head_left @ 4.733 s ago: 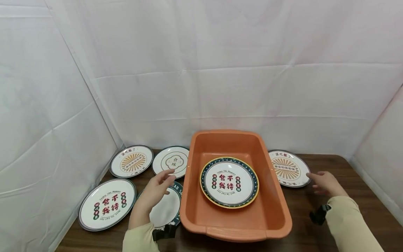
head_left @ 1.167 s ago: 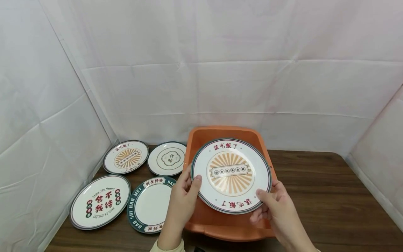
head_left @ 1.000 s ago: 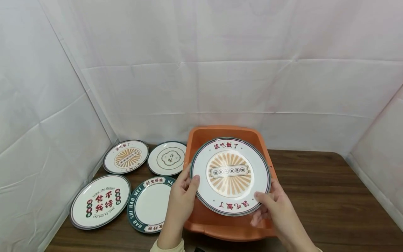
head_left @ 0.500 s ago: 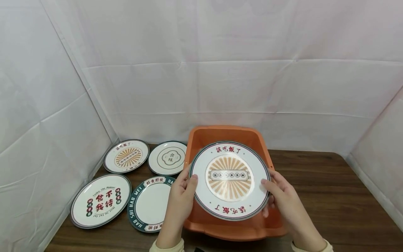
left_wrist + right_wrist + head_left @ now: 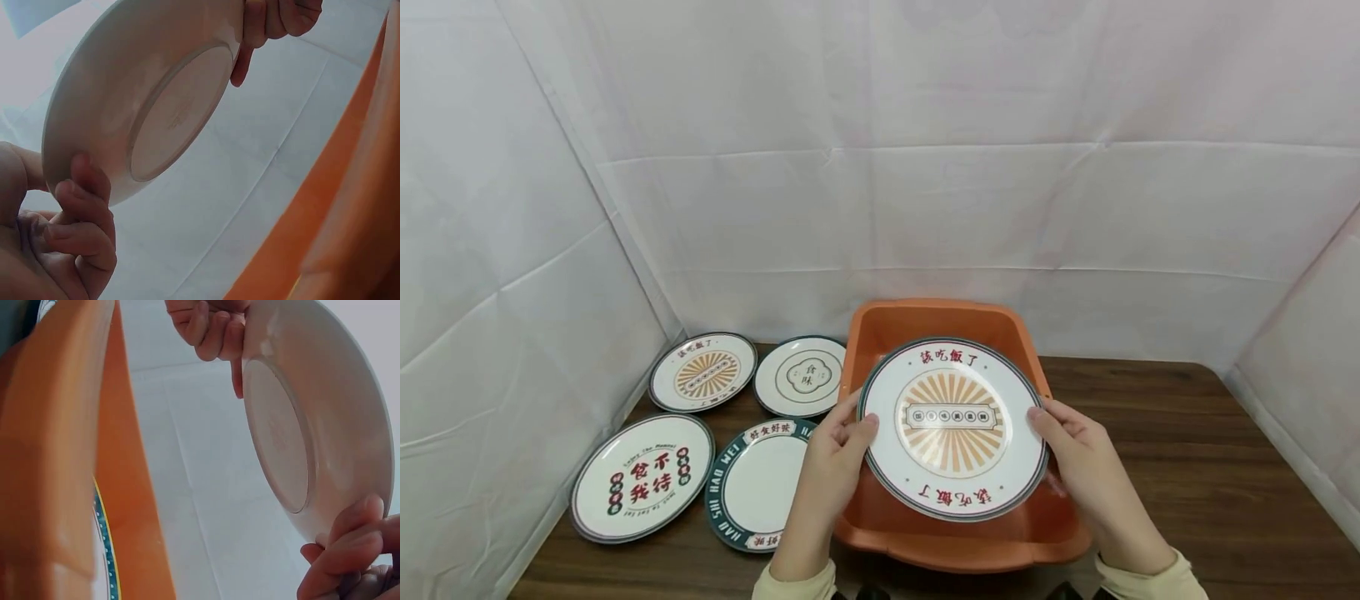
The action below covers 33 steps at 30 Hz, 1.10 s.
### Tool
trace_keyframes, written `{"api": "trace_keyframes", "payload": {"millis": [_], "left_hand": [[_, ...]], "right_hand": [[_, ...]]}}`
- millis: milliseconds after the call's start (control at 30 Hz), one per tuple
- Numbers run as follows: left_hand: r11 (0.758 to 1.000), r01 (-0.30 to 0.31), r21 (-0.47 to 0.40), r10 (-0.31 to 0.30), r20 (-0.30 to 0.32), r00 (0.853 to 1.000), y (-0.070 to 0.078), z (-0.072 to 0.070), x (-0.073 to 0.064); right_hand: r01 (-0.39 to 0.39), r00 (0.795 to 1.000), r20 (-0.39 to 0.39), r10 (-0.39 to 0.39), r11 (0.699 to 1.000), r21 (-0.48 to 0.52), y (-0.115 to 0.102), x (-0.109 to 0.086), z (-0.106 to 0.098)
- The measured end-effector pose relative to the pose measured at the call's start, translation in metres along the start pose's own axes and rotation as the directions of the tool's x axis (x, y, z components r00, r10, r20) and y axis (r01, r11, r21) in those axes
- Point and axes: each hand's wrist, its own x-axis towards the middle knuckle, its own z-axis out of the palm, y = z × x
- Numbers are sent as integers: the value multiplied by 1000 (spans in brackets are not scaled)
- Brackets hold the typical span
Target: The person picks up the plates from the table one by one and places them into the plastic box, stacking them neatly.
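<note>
Both hands hold a white plate (image 5: 952, 492) with an orange sunburst print and dark rim lines over the orange tub (image 5: 958, 554). My left hand (image 5: 831, 467) grips its left edge, thumb on top and fingers curled beneath. On the opposite edge, my right hand (image 5: 1086, 454) pinches the rim the same way. From below, the left wrist view shows the plate's plain underside (image 5: 100, 106) and foot ring, clear of the tub. Inside the tub, a plate (image 5: 107, 550) with a teal and yellow rim shows partly in the right wrist view; the held plate hides it from the head view.
Left of the tub, on the wooden table (image 5: 1187, 450), lie a sunburst plate (image 5: 703, 372), a plate with a small central emblem (image 5: 801, 377), a red-lettered plate (image 5: 642, 479) and a green-rimmed plate (image 5: 760, 485). White cloth (image 5: 955, 217) hangs behind.
The sunburst plate has gone from the table right of the tub to above it, now in both hands. Over the last second it turned slightly and the right hand shifted up its rim.
</note>
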Motion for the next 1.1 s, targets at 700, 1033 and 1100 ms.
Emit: {"api": "trace_keyframes", "payload": {"millis": [700, 1033, 1100], "left_hand": [[958, 6, 288, 34, -136, 990, 13, 18, 85], [940, 32, 341, 46, -218, 975, -22, 33, 111], [928, 53, 368, 30, -218, 976, -26, 33, 112]], "right_hand": [[140, 984, -83, -159, 969, -202, -20, 72, 3], [76, 971, -192, -140, 949, -306, 0, 105, 8], [68, 970, -202, -137, 947, -314, 5, 108, 8]]}}
